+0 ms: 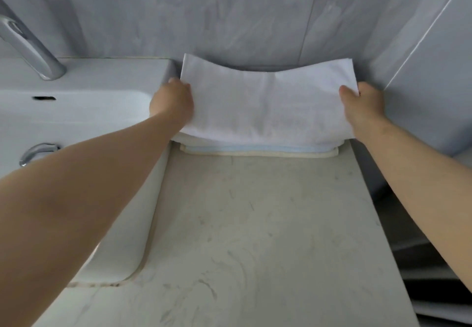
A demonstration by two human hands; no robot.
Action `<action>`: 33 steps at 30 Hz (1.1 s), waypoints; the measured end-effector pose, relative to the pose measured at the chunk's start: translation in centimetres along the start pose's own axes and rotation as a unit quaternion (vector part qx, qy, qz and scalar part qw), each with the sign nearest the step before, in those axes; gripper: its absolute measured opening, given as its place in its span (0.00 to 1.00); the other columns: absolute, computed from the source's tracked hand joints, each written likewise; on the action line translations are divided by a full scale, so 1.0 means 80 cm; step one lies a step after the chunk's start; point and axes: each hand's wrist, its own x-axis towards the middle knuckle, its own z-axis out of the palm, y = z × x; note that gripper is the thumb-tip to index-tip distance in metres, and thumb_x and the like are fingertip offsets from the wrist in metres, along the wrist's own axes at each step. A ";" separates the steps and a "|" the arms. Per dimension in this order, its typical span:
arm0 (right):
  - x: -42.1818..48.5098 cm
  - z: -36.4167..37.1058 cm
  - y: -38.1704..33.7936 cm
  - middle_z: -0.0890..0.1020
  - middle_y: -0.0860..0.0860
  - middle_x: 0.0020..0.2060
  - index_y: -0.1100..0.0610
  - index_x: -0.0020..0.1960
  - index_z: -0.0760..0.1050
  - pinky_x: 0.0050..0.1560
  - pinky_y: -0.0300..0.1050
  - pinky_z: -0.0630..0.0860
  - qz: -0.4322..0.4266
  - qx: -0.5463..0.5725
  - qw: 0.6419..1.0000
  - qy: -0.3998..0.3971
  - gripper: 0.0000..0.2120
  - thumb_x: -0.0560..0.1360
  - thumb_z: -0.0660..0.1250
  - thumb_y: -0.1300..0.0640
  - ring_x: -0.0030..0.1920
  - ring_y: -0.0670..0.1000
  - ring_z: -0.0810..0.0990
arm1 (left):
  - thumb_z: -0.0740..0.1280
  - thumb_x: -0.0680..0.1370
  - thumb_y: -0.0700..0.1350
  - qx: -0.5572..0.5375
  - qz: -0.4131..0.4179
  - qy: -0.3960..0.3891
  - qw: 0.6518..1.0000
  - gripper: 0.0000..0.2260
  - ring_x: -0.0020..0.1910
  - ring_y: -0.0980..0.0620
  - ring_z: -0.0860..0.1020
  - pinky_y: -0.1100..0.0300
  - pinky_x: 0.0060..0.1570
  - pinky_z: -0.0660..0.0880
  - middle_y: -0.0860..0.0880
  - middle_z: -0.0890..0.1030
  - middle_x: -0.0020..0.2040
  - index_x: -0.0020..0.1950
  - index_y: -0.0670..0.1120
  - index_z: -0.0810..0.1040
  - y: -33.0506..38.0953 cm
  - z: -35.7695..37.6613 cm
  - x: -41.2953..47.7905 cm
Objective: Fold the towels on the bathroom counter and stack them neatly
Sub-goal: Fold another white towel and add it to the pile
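At the left, beside a white ceramic sink (76,112), a person's left hand (172,102) gripped one edge of a folded white towel (265,104) lying over stacked pale blue and cream towels (258,151) on the grey marbled counter (255,224). The right hand (362,107) pinched the opposite edge, thumb on top.

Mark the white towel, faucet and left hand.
white towel (265,99): head view, middle of its top face.
faucet (33,50): head view, middle of the spout.
left hand (173,102): head view, back of the hand.
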 end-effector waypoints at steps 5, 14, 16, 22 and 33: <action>0.015 0.017 0.016 0.76 0.56 0.52 0.64 0.59 0.73 0.45 0.41 0.67 0.019 -0.025 1.000 -0.001 0.15 0.79 0.57 0.56 0.47 0.52 0.72 | 0.51 0.82 0.41 0.066 0.014 -0.018 0.998 0.14 0.63 0.35 0.71 0.47 0.58 0.68 0.37 0.73 0.63 0.64 0.37 0.66 0.002 0.019 0.011; 0.024 0.031 0.040 0.72 0.53 0.44 0.58 0.50 0.68 0.44 0.42 0.65 0.057 -0.084 0.995 0.023 0.06 0.79 0.52 0.60 0.46 0.52 0.70 | 0.52 0.78 0.34 0.134 0.056 -0.024 0.989 0.19 0.58 0.32 0.73 0.45 0.49 0.69 0.35 0.72 0.62 0.69 0.40 0.58 -0.004 0.044 0.010; 0.017 0.029 0.037 0.72 0.54 0.49 0.60 0.56 0.68 0.46 0.43 0.65 0.051 -0.103 0.993 0.025 0.09 0.79 0.53 0.61 0.48 0.53 0.70 | 0.53 0.78 0.34 0.126 0.060 -0.024 0.990 0.19 0.59 0.32 0.72 0.45 0.51 0.69 0.36 0.68 0.64 0.69 0.40 0.58 -0.003 0.042 0.007; -0.027 0.027 0.020 0.67 0.56 0.67 0.56 0.66 0.67 0.64 0.52 0.60 -0.058 -0.273 0.958 0.073 0.19 0.75 0.60 0.60 0.67 0.58 0.63 | 0.56 0.77 0.36 0.114 0.091 0.004 0.989 0.17 0.61 0.36 0.67 0.48 0.50 0.68 0.40 0.67 0.64 0.66 0.40 0.63 -0.002 0.025 -0.015; -0.151 0.027 -0.008 0.66 0.54 0.69 0.52 0.70 0.64 0.65 0.52 0.59 -0.147 -0.315 0.937 -0.046 0.22 0.76 0.61 0.54 0.67 0.59 0.64 | 0.58 0.78 0.43 0.112 0.226 0.028 0.967 0.14 0.59 0.43 0.70 0.53 0.50 0.67 0.45 0.74 0.60 0.64 0.44 0.70 0.001 0.000 -0.138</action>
